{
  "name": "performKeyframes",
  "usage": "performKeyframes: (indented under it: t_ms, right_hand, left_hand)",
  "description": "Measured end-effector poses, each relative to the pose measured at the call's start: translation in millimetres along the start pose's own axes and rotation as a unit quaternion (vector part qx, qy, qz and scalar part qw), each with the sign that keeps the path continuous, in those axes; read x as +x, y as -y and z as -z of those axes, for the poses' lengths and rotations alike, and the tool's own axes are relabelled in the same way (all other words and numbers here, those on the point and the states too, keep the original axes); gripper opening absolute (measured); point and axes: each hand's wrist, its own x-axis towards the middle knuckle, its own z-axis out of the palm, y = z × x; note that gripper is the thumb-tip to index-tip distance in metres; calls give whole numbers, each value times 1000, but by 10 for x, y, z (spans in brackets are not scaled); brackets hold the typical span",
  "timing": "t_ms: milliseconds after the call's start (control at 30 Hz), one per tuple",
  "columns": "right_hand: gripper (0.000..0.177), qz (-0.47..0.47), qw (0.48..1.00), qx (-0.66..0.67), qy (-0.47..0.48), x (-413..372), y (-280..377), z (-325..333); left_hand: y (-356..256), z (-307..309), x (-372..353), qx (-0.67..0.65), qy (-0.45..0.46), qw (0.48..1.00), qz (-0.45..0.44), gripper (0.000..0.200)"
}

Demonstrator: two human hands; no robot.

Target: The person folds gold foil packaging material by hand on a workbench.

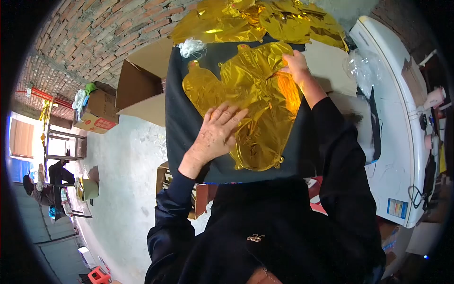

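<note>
A flat gold foil balloon (250,94), uninflated and wrinkled, lies on a black cloth (182,137) in front of me. Small round tabs stick out along its edge, two of them at the lower right end. My left hand (215,132) rests palm down on its left part, fingers stretched out and a little apart. At the upper right, my right hand (296,66) pinches the balloon's edge between thumb and fingers. Below that grip the foil folds over and shines orange. More gold foil pieces (302,23) are spread beyond the cloth's far edge.
White thread-like scraps (191,48) lie at the cloth's far left corner. Open cardboard boxes (137,87) stand to the left, near a brick wall (109,33). A white appliance-like body (392,128) and clear plastic (364,68) are on the right. Another person (42,184) sits far left.
</note>
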Motion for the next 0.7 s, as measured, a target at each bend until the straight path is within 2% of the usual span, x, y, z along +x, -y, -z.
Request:
performKeyframes:
  t_ms: [33,133,200,300,400,500,700]
  right_hand:
    - [64,-5,1000,-7,-1,-19,49,-8]
    - [75,-29,999,-27,10,13,41,29]
    - [76,-38,998,-34,35,60,47,54]
    - [71,-39,999,-38,-3,36,30,14]
    - [68,-32,999,-31,9,71,25,36]
    - [31,2,996,-45,-76,-22,45,-39]
    - [34,15,997,-61,-51,123,-80,6]
  left_hand:
    - [2,50,-31,0,45,999,11,89]
    - [33,251,-74,-10,88,996,3,91]
    - [55,350,-48,-24,56,998,3,80]
    - [76,364,91,-17,-2,1000,19,66]
    - [70,197,275,-14,-50,999,18,58]
    - [66,-143,444,15,-69,997,5,59]
    - [-46,-612,547,67,-87,994,15,67]
